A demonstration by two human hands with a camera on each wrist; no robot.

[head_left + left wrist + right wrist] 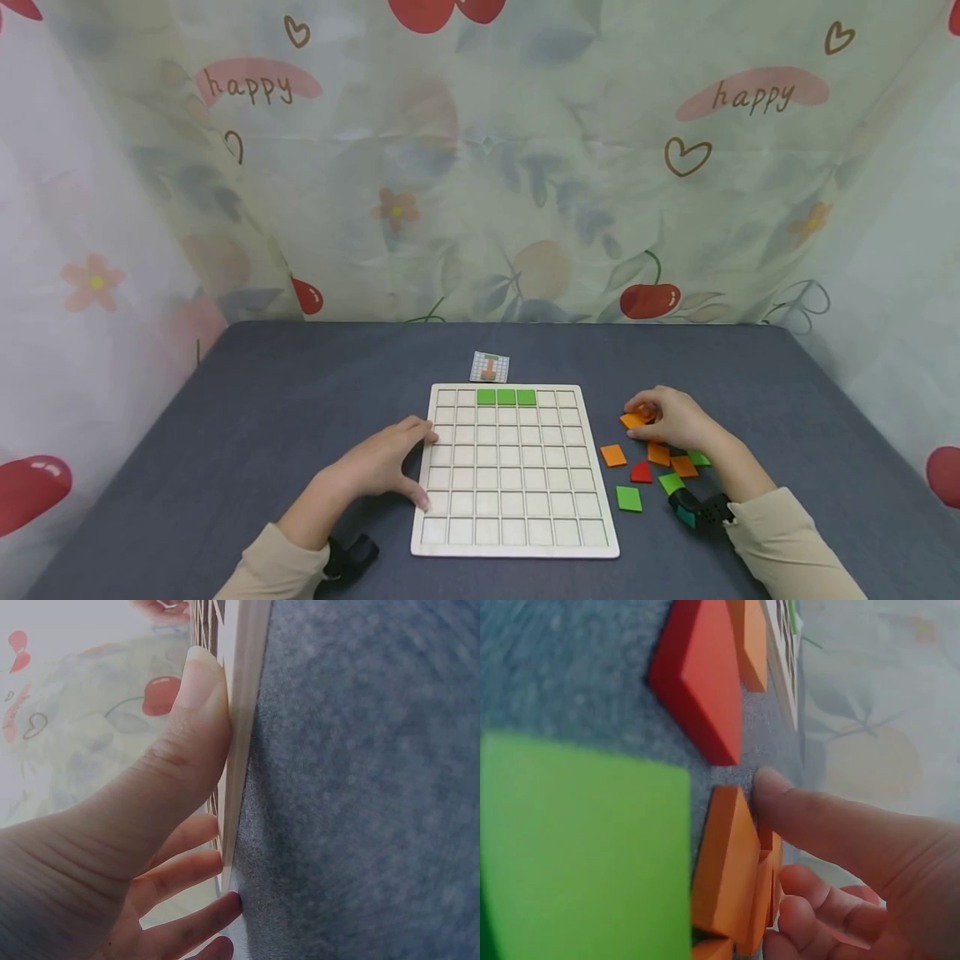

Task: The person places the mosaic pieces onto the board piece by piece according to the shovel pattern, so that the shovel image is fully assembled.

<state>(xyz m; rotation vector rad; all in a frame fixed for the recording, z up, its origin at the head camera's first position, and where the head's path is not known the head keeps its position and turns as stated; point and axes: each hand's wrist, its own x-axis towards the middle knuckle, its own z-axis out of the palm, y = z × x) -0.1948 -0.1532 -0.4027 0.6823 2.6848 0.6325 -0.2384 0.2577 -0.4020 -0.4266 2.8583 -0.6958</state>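
A white grid board (517, 552) lies on the table, with three green tiles (507, 397) side by side in its far row. My left hand (386, 462) rests along the board's left edge, thumb nearer me and fingers spread farther up. The left wrist view shows that thumb (199, 697) against the board's side. To the right of the board, my right hand (671, 419) reaches over loose tiles, thumb and fingers bent around an orange tile (632, 421). In the right wrist view more orange tiles (727, 870) lie beside the thumb, partly overlapping.
Right of the board lie a red tile (641, 472), a green tile (628, 498) and several other orange and green ones. Behind the board is a small card (490, 367) with a printed grid picture. A patterned curtain (480, 208) hangs behind the dark table (337, 358).
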